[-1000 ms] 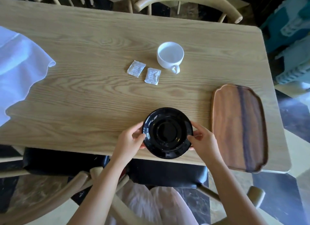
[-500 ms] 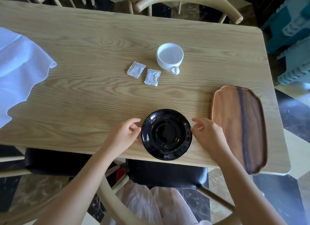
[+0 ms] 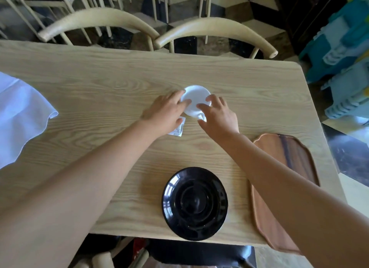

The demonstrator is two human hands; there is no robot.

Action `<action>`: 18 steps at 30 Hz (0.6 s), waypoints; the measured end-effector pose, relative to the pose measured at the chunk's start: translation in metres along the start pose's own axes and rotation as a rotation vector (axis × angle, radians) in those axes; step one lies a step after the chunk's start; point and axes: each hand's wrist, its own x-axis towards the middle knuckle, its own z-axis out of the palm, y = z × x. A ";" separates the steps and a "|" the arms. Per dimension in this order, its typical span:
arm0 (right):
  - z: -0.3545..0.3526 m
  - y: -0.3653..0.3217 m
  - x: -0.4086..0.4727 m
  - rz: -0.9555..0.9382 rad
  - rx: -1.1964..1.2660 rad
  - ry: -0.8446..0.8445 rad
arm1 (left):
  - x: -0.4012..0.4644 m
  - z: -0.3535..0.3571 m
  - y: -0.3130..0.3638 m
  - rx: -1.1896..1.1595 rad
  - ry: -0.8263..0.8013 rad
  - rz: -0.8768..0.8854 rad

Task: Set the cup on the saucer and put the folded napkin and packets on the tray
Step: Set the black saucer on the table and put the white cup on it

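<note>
The white cup (image 3: pixel 194 97) stands on the table with a hand on each side. My left hand (image 3: pixel 164 114) touches its left rim with spread fingers. My right hand (image 3: pixel 218 116) lies on its right side, thumb and forefinger around the handle. One white packet (image 3: pixel 176 130) peeks out from under my left hand; the other is hidden. The black saucer (image 3: pixel 194 203) sits bare near the front edge. The wooden tray (image 3: pixel 287 164) lies to its right, partly under my right forearm. A white napkin (image 3: pixel 22 118) lies loosely at the far left.
The light wooden table (image 3: pixel 99 92) ends close to the tray on the right. Two cream chair backs (image 3: pixel 215 26) stand along the far side. Blue and teal plastic items (image 3: pixel 343 54) sit on the floor to the right.
Both hands have left the saucer and reached forward to the cup. The view has shifted, so the saucer and tray sit lower in frame. The left hand now covers the packets.
</note>
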 end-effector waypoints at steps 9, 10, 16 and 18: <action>0.009 0.034 0.010 -0.114 0.073 0.031 | -0.002 0.021 0.008 -0.085 0.122 0.081; 0.009 0.039 0.011 -0.102 0.094 0.040 | -0.003 0.022 0.009 -0.134 0.193 0.089; 0.017 0.049 0.020 0.102 0.404 -0.060 | 0.019 0.037 -0.003 -0.631 0.006 -0.298; 0.021 0.047 0.022 0.160 0.535 -0.108 | 0.025 0.043 -0.005 -0.756 -0.080 -0.375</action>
